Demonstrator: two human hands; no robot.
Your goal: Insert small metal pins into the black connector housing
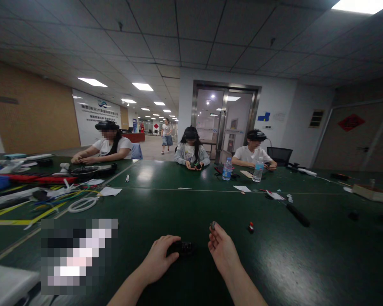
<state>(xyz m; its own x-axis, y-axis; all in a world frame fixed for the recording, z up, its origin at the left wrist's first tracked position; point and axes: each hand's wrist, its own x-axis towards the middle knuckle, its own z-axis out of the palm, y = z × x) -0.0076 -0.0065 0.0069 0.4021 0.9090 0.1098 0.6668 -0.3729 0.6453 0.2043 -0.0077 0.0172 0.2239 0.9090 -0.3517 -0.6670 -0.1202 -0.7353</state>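
Holding on the left: the left grip (159, 258) is clasping the left end of a small black object (186, 247) between thumb and fingers; its dark outline is blending into the green surface (166, 212), so whether it is resting there cannot be told
Pinching on the right: the right grip (222, 248) is grasping a small grey piece (213, 225) at the thumb and fingertips, the other fingers curling toward the palm
Black object and grey piece: they are staying apart, the black object sitting between the two hands and the grey piece showing farther from the wearer
Right of the hands: a small red thing (250, 227) is lying near the right grip, and a black handle (297, 214) is lying farther right
Left of the hands: a white coil (82, 205) is lying beside loose wires (55, 203), and a pixelated patch is hiding whatever is nearer
Far side: two water bottles (258, 170) are standing upright near white paper (241, 188)
People: three co-workers (192, 153) are sitting across the surface wearing dark headsets, while another person (166, 135) is walking behind them
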